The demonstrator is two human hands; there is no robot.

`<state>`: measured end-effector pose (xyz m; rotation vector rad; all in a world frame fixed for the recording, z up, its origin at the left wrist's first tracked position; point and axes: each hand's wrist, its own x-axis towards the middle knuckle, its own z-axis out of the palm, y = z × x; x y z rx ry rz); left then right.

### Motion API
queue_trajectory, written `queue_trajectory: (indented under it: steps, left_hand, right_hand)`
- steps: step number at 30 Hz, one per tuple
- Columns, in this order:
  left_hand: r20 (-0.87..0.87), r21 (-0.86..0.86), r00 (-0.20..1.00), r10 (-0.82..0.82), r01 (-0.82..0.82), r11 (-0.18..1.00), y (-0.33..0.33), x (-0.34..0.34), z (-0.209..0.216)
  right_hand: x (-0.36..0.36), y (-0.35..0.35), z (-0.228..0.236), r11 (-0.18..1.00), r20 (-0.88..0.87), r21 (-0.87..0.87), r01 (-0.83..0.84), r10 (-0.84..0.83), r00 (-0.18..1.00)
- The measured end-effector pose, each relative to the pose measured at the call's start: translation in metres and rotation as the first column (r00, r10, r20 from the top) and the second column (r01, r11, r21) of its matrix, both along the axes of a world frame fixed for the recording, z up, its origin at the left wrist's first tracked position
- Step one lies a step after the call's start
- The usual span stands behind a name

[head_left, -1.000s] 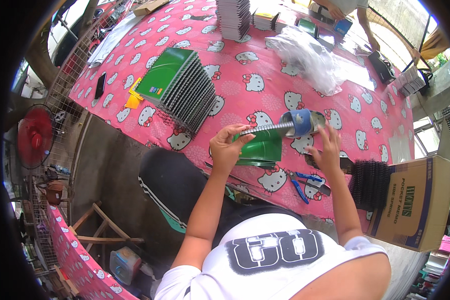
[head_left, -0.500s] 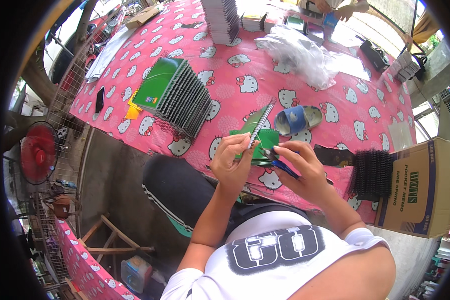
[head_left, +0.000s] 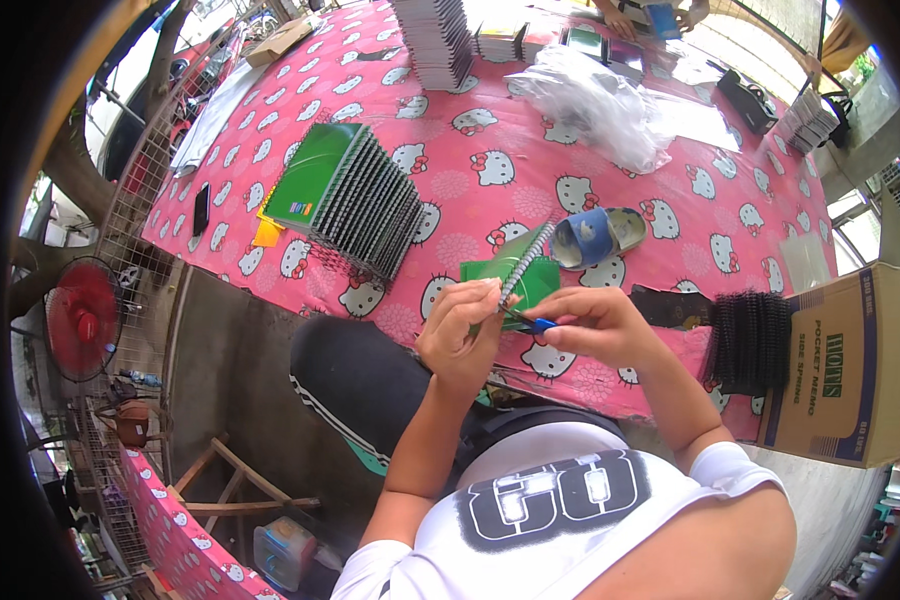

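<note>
My left hand grips a green spiral notebook by its near end, tilted so that its wire spine faces up and to the right. In my right hand is a pair of blue-handled pliers, closed round the grips. The jaws meet the near end of the spiral, beside my left fingertips; exactly what they grip is too small to tell. More green covers lie on the table under the held notebook. Just beyond my right hand rests a blue slide sandal.
A tall stack of green spiral notebooks stands left on the pink tablecloth. Black spiral coils sit by a cardboard box at right. Clear plastic lies farther back. Across the table are another person's hands.
My right hand has brought the pliers left and slightly down, against the spiral's near end. The notebook is tilted a little differently in my left hand.
</note>
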<state>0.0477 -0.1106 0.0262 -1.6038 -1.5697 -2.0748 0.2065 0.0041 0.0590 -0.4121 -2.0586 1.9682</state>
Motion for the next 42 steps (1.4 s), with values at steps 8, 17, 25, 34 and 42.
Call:
queue_trajectory:
  steps: [8,17,25,34,42]
  left_hand:
    - [0.065,-0.051,0.993,0.097,-0.093,0.994,-0.014,-0.03,0.025]
    - [-0.757,-0.21,0.646,0.1,-0.385,0.899,-0.005,-0.185,0.22]
    - [-0.569,-0.695,0.787,-0.237,-0.306,0.651,0.053,-0.259,0.118]
    - [0.587,-0.077,0.729,0.353,-0.384,0.92,0.009,-0.256,0.053]
    - [0.686,-0.002,0.657,0.312,-0.427,0.904,0.028,-0.236,0.05]
  right_hand:
    - [0.014,-0.015,-0.024,0.979,-0.038,0.14,0.151,-0.147,0.988]
    - [0.09,-0.019,-0.089,0.548,0.041,0.811,0.205,-0.403,0.914]
    - [-0.03,0.043,-0.034,0.584,-0.341,0.668,0.462,-0.311,0.887]
    - [-0.266,0.077,0.041,0.749,-0.546,0.198,0.633,-0.452,0.705]
    - [-0.31,0.053,0.031,0.649,-0.637,0.272,0.711,-0.432,0.639]
